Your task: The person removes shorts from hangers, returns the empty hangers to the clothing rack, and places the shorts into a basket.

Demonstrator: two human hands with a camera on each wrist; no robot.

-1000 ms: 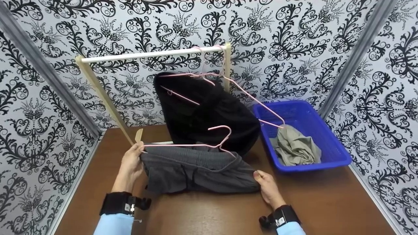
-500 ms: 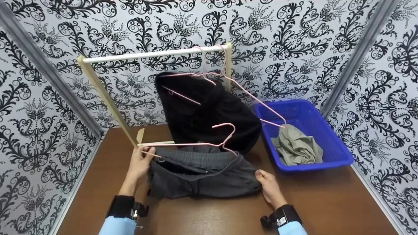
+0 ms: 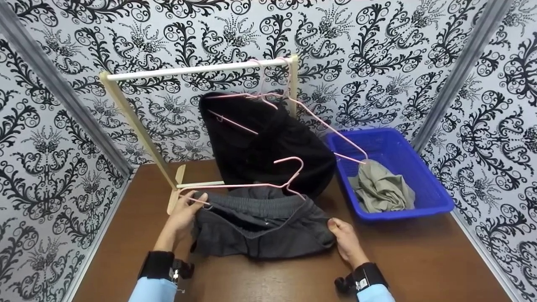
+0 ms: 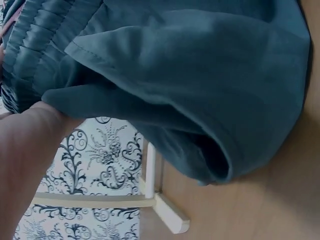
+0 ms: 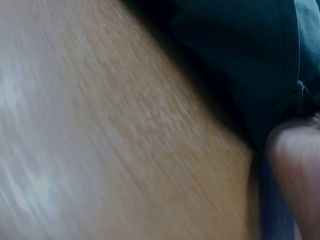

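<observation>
Waistband of the grey garment is now gaped wider between the two hands' fingers, its left end drawn inward, so the pink hanger seems less covered there, beyond the left fingertips. Cloth is clamped by the left hand's fingers and pinched by the right hand's; whether wire is also gripped cannot be told. Compared with a second ago, the left fingers are shifted rightward, the right barely moved.

Left hand, right hand well apart
</observation>
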